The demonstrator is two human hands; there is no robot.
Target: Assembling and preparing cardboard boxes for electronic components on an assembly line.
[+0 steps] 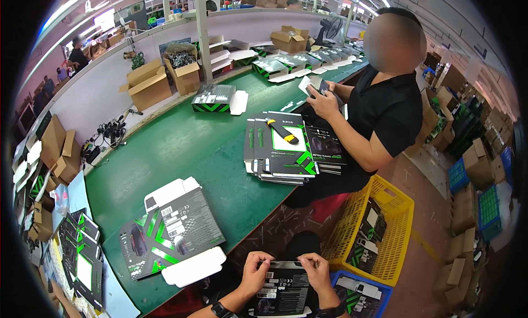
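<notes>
Low in the view, my left hand [255,272] and my right hand [316,269] grip the top edge of a black printed carton [283,290], one at each upper corner. Fingers and thumbs are closed on that edge, and the carton hangs upright over my lap. To the left, on the green table [192,158], lies another black and green carton [181,235] with white flaps spread out. Farther off, a yellow and black utility knife [283,131] rests on a stack of flat printed cartons [280,153].
Beside the stack sits a co-worker in black [388,103], holding a small object. On the floor at right stand a yellow crate [406,230] and a blue crate [385,293], both with cartons inside. A closed carton [212,100] and brown boxes [147,86] line the table's far side.
</notes>
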